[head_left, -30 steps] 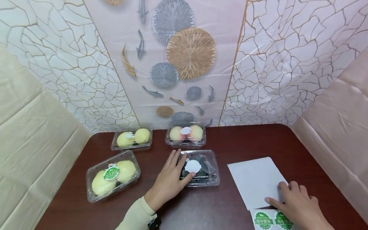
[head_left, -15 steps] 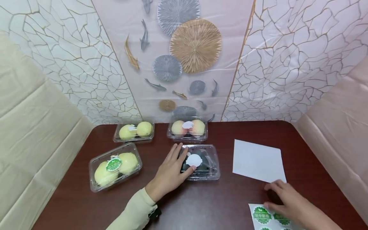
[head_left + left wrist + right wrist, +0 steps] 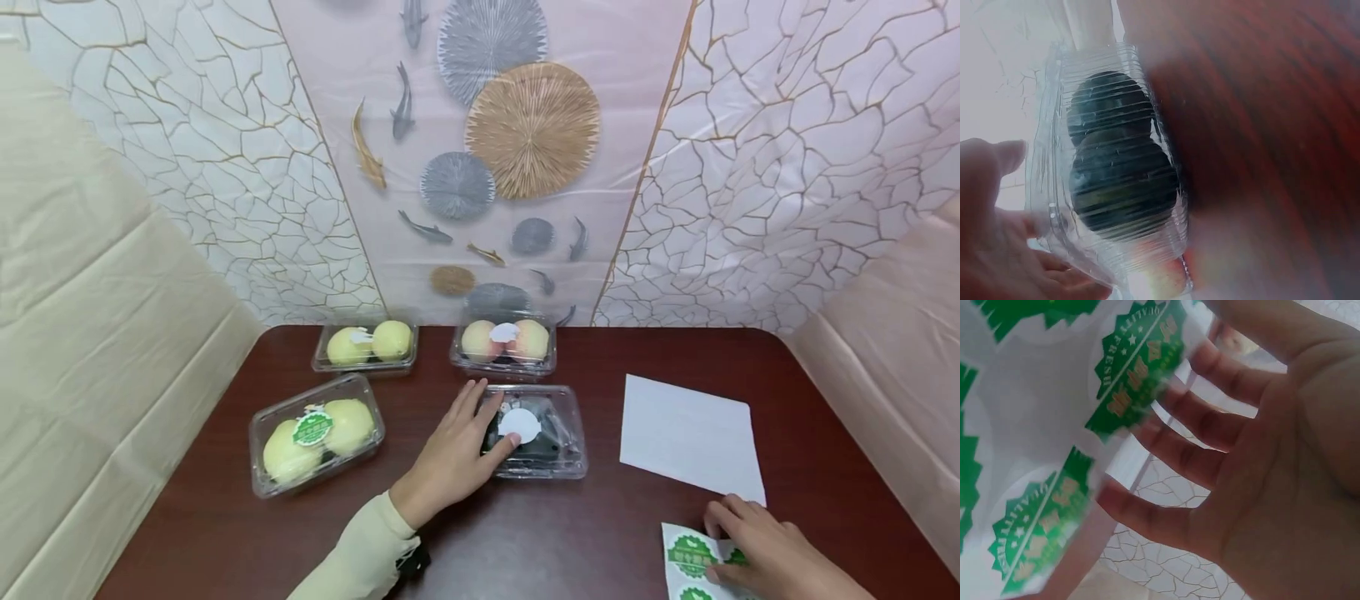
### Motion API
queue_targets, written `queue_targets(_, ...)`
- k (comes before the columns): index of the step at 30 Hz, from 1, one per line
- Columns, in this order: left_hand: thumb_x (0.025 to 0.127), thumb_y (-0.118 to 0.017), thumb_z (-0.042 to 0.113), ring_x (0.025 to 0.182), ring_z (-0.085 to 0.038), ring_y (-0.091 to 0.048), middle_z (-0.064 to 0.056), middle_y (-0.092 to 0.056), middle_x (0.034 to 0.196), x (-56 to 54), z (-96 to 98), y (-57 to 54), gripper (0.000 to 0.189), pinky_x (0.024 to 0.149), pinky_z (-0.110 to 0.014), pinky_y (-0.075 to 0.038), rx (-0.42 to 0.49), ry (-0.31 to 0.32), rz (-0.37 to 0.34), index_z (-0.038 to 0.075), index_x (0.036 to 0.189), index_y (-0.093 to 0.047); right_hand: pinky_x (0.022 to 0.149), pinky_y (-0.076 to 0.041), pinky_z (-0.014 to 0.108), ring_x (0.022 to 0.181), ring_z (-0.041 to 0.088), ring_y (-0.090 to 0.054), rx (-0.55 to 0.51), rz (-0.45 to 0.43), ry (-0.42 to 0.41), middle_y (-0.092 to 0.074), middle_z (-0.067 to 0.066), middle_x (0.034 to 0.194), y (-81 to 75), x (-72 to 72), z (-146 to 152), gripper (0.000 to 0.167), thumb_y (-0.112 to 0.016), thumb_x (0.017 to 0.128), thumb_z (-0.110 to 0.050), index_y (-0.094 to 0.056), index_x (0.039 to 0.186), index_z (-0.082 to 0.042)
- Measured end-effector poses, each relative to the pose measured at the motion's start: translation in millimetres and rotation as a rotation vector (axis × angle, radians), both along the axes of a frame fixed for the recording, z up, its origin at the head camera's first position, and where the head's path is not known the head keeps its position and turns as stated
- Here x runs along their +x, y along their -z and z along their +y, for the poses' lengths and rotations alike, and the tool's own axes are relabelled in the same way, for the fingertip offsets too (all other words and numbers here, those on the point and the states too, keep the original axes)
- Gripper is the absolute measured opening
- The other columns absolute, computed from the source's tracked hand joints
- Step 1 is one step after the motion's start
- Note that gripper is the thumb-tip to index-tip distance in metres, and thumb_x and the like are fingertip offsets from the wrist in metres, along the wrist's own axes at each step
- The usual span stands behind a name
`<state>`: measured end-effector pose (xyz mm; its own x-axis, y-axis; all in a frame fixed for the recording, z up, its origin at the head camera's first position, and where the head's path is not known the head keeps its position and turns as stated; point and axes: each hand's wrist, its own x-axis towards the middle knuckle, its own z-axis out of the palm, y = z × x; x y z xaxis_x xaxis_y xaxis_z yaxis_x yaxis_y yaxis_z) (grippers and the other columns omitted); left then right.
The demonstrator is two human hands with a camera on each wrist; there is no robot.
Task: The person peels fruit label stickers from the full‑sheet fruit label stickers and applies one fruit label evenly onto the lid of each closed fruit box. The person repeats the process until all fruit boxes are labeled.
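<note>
The left hand (image 3: 450,462) rests on a clear box (image 3: 566,433) near the middle of the tabletop (image 3: 562,533). Its fingers are long and loose, not squeezing, and its thumb lies on the box top. Two big dark fruits (image 3: 1119,181) sit inside, touching each other. The box has a white round label (image 3: 520,425) on it.

The right hand (image 3: 772,546) is over by the right edge, bent around the top of a sticker sheet (image 3: 1029,406) with green stickers (image 3: 691,557). Its fingertips touch the sheet, but I can't tell if it is pinching it. The sheet is closer to the person than a white paper (image 3: 690,437), which lies flat just beyond that hand.

Near the left edge, a tilted box (image 3: 273,417) holds two yellow fruits with a green label (image 3: 312,428). Close to the far left corner is another yellow-fruit box (image 3: 322,354). Along the far edge, straight behind the dark fruits, a box of pinkish fruits (image 3: 502,367) stands by the wall (image 3: 532,133) with fish pictures.
</note>
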<state>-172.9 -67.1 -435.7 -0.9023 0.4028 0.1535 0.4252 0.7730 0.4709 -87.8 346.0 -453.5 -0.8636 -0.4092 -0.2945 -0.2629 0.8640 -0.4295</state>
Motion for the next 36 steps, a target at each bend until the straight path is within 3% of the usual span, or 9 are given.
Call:
queue_targets(6, 0.105, -0.065, 0.043, 0.154, -0.039, -0.035, -0.021, -0.041, 0.163, 7.6, -1.3, -5.9, 0.056, 0.119, -0.059, -0.037, 0.133, -0.035, 0.052, 0.01, 0.149, -0.058, 0.064, -0.044, 0.025, 0.079, -0.002, -0.046, -0.19, -0.068, 0.017, -0.052, -0.005, 0.09, -18.3, -2.6, -12, 0.042, -0.084, 0.09, -0.032, -0.054, 0.111, -0.013)
queue_targets(8, 0.103, -0.068, 0.039, 0.151, -0.037, -0.04, -0.019, -0.045, 0.16, 9.5, -1.2, -9.7, 0.051, 0.117, -0.057, -0.04, 0.17, -0.042, 0.087, 0.011, 0.146, -0.061, 0.067, -0.049, 0.025, 0.082, -0.002, -0.05, -0.183, -0.066, 0.01, -0.058, -0.006, 0.095, -26.9, -8.6, -19, 0.041, -0.083, 0.09, -0.035, -0.059, 0.116, -0.013)
queue_targets(14, 0.102, -0.072, 0.03, 0.143, -0.027, -0.048, -0.011, -0.054, 0.152, 18.3, 3.7, -16.8, 0.037, 0.111, -0.051, -0.047, 0.272, -0.079, 0.143, 0.014, 0.135, -0.07, 0.073, -0.055, 0.029, 0.09, -0.002, -0.059, -0.211, -0.021, -0.125, -0.065, -0.016, 0.102, -48.8, -26.8, -42, 0.033, -0.08, 0.094, -0.039, -0.069, 0.115, -0.017)
queue_targets(21, 0.101, -0.074, 0.023, 0.119, -0.016, -0.061, 0.003, -0.068, 0.128, 30.3, 15.3, -33.2, 0.024, 0.097, -0.042, -0.054, 0.458, -0.12, 0.153, 0.015, 0.124, -0.075, 0.079, -0.056, 0.031, 0.1, 0.002, -0.063, -0.258, -0.033, -0.245, -0.067, -0.013, 0.114, -84.3, -42.7, -79, 0.032, -0.073, 0.099, -0.042, -0.071, 0.122, -0.02)
queue_targets(24, 0.102, -0.072, 0.024, 0.11, -0.013, -0.067, 0.005, -0.072, 0.119, 33.9, 23.1, -38.7, 0.025, 0.091, -0.038, -0.057, 0.595, -0.086, 0.047, 0.013, 0.125, -0.074, 0.081, -0.057, 0.031, 0.101, 0.003, -0.064, -0.259, -0.007, -0.253, -0.068, -0.013, 0.114, -101.5, -49.0, -98, 0.029, -0.072, 0.1, -0.04, -0.072, 0.121, -0.021)
queue_targets(27, 0.105, -0.068, 0.028, 0.106, -0.015, -0.071, -0.001, -0.075, 0.116, 39.7, 29.6, -38.6, 0.03, 0.091, -0.034, -0.058, 0.721, -0.028, -0.124, 0.01, 0.128, -0.072, 0.083, -0.056, 0.031, 0.1, 0.004, -0.064, -0.273, 0.028, -0.234, -0.068, -0.012, 0.112, -111.8, -53.7, -116, 0.026, -0.073, 0.1, -0.036, -0.072, 0.12, -0.019)
queue_targets(29, 0.105, -0.067, 0.026, 0.105, -0.015, -0.072, -0.007, -0.076, 0.116, 45.1, 33.2, -34.8, 0.032, 0.093, -0.031, -0.058, 0.798, 0.001, -0.244, 0.005, 0.129, -0.071, 0.085, -0.056, 0.032, 0.101, 0.005, -0.064, -0.289, 0.033, -0.213, -0.069, -0.011, 0.112, -113.8, -54.6, -126, 0.026, -0.073, 0.1, -0.034, -0.073, 0.121, -0.017)
queue_targets(33, 0.105, -0.065, 0.018, 0.092, -0.012, -0.075, -0.02, -0.077, 0.11, 55.5, 40.0, -21.9, 0.031, 0.084, -0.026, -0.059, 0.954, 0.031, -0.465, -0.004, 0.126, -0.07, 0.086, -0.055, 0.032, 0.103, 0.007, -0.065, -0.325, -0.006, -0.178, -0.07, -0.008, 0.114, -110.5, -51.9, -139, 0.029, -0.073, 0.1, -0.034, -0.072, 0.123, -0.015)
queue_targets(36, 0.104, -0.066, 0.016, 0.083, -0.012, -0.075, -0.023, -0.077, 0.104, 60.2, 43.8, -15.4, 0.03, 0.075, -0.027, -0.061, 1.042, 0.024, -0.551, -0.008, 0.121, -0.07, 0.086, -0.054, 0.032, 0.101, 0.007, -0.064, -0.334, -0.004, -0.165, -0.07, -0.01, 0.112, -106.8, -49.1, -142, 0.03, -0.074, 0.1, -0.035, -0.071, 0.123, -0.016)
